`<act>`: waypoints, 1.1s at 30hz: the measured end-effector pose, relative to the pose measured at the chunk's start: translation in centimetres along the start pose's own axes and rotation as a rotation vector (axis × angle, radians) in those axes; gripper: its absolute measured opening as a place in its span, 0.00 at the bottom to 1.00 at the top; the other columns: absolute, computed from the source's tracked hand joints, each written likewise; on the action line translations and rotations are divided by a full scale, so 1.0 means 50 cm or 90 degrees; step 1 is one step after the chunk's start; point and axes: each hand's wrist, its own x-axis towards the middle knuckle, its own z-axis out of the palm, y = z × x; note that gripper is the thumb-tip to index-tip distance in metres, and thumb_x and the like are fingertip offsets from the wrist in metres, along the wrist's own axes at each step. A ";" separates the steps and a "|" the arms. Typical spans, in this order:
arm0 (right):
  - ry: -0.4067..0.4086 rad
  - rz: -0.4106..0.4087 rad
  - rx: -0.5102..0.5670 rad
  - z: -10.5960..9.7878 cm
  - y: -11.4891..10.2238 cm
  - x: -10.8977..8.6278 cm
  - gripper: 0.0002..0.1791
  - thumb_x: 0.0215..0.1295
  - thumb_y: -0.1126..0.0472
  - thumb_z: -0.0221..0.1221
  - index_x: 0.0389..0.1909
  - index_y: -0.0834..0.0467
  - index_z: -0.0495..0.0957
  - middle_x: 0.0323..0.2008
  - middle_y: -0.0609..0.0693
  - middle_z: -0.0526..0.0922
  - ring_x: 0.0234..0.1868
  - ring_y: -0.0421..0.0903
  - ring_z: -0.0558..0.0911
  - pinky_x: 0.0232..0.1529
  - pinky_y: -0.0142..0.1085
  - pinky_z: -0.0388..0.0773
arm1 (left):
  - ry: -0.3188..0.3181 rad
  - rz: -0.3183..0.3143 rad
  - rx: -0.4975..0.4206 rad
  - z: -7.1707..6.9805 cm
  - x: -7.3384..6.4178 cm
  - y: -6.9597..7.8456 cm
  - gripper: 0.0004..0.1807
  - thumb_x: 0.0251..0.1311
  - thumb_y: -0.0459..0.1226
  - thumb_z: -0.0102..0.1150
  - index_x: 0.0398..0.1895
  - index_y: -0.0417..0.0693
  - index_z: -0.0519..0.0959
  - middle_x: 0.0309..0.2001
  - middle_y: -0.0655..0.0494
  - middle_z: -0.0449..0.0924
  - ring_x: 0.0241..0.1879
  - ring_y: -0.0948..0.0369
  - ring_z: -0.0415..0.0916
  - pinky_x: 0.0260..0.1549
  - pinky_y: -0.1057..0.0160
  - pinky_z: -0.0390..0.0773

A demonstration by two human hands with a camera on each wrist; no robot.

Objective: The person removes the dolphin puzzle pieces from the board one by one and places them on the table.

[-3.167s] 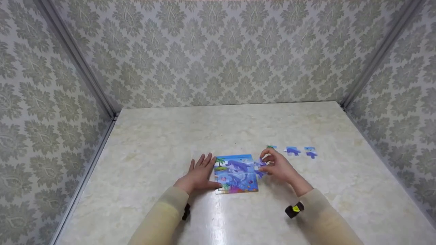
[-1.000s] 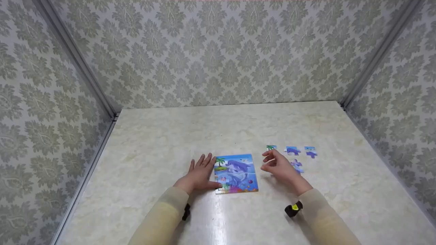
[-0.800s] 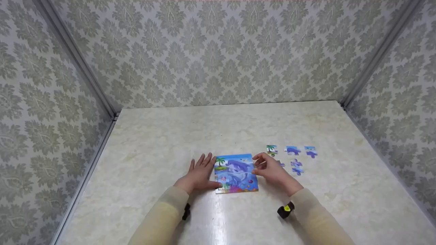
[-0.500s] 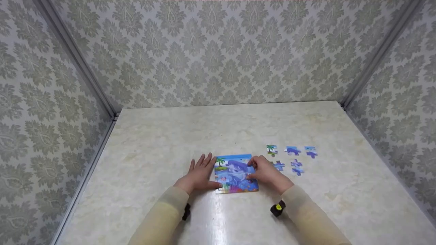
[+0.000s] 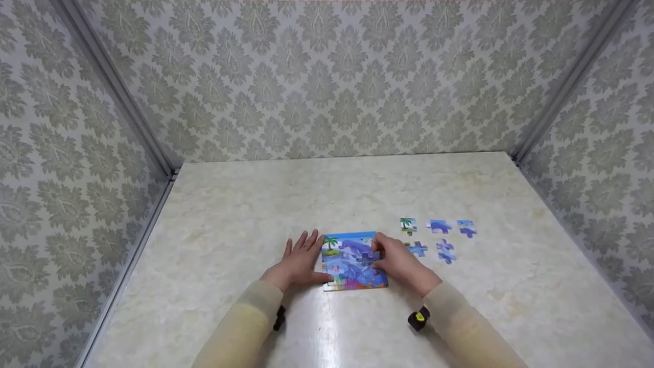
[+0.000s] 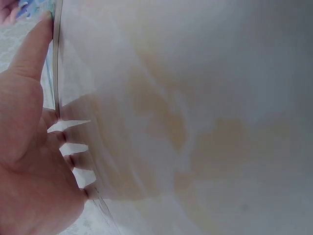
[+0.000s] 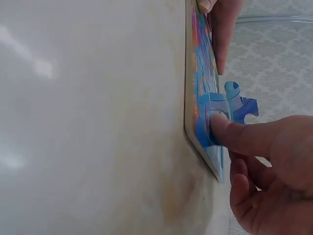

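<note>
A square dolphin jigsaw puzzle [image 5: 352,278] in a flat tray lies on the table. My left hand [image 5: 296,265] rests along its left side, fingers spread, the thumb on its lower left corner. In the left wrist view, the thumb [image 6: 36,46] lies along the tray's edge. My right hand [image 5: 396,258] is over the right side of the puzzle. Between thumb and fingers it pinches a blue puzzle piece [image 7: 243,105], which stands up from the picture in the right wrist view. The curled fingertips behind the piece are partly hidden.
Several loose puzzle pieces lie right of the tray: a palm tree piece [image 5: 407,224], a dolphin piece [image 5: 439,226], a blue sky piece [image 5: 466,228], a blue piece [image 5: 418,249] and purple-blue pieces [image 5: 445,250]. Patterned walls [image 5: 347,76] enclose the table [image 5: 245,199].
My right hand has set pieces down on the right, then moved left onto the puzzle and taken hold of a piece, which now tilts up. My left hand has stayed put.
</note>
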 end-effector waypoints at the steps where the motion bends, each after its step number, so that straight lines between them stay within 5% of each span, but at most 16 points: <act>1: -0.002 -0.010 0.006 -0.001 0.001 -0.003 0.15 0.65 0.72 0.66 0.39 0.53 0.70 0.37 0.49 0.76 0.41 0.46 0.74 0.43 0.39 0.73 | 0.000 -0.002 0.001 0.000 0.001 0.000 0.61 0.60 0.63 0.66 0.85 0.50 0.43 0.85 0.48 0.35 0.85 0.45 0.30 0.79 0.34 0.31; 15: -0.057 -0.032 -0.043 -0.029 -0.004 -0.029 0.03 0.78 0.66 0.55 0.43 0.54 0.71 0.46 0.48 0.84 0.50 0.44 0.82 0.50 0.42 0.78 | -0.003 0.004 0.001 0.003 0.001 -0.002 0.61 0.60 0.63 0.66 0.85 0.49 0.43 0.85 0.48 0.36 0.85 0.45 0.30 0.78 0.33 0.31; 27: -0.031 -0.020 0.184 -0.098 0.052 -0.037 0.11 0.70 0.71 0.60 0.48 0.61 0.70 0.43 0.61 0.88 0.39 0.49 0.89 0.37 0.35 0.82 | -0.004 -0.004 0.004 0.000 0.000 0.002 0.61 0.60 0.64 0.65 0.85 0.50 0.43 0.85 0.48 0.35 0.84 0.45 0.30 0.79 0.34 0.30; 33: 0.004 0.001 0.202 -0.146 0.089 -0.055 0.17 0.68 0.69 0.64 0.53 0.64 0.71 0.47 0.62 0.85 0.39 0.49 0.90 0.36 0.34 0.83 | -0.003 0.000 0.007 0.001 0.001 -0.001 0.61 0.60 0.64 0.65 0.85 0.50 0.43 0.85 0.48 0.35 0.84 0.45 0.29 0.78 0.34 0.30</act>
